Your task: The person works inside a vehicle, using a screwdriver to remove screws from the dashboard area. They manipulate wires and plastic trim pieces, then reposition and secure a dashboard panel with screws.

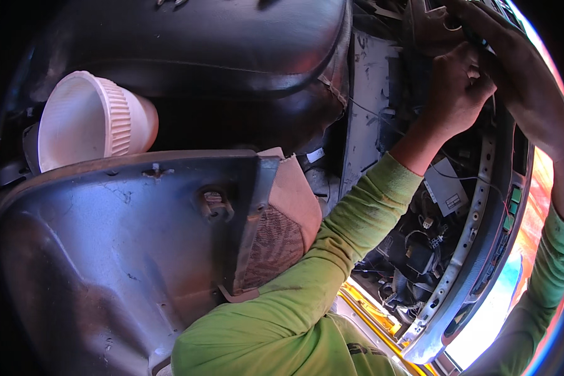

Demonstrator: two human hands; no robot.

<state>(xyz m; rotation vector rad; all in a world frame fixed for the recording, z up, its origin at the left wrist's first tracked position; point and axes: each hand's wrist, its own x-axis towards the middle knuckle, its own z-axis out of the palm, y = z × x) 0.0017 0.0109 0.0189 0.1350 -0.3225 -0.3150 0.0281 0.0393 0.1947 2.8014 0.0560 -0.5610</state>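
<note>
My left hand [460, 88] reaches to the far right of the cabin, over the opened dashboard [413, 250]. Its fingers are curled tightly together, and what they grip, if anything, is hidden. Close against it, my right hand [523, 75] comes in over the dashboard's edge with its fingers stretched out toward a dark brown bracket-like part [429, 31]. The fingertips lie in shadow near the frame's rim. A thin cable hangs just below the two hands. Beneath my left forearm sits a grey metal box with a white label [445, 186], among loose wires and connectors.
A perforated metal rail [467, 232] runs along the dashboard. On the left stand a black seat [213, 37], a white ribbed plastic tub [116, 119] on its side, and a large dark moulded panel [125, 244]. Patterned fabric [276, 244] shows beside my left arm. A yellow sill [373, 310] edges the doorway.
</note>
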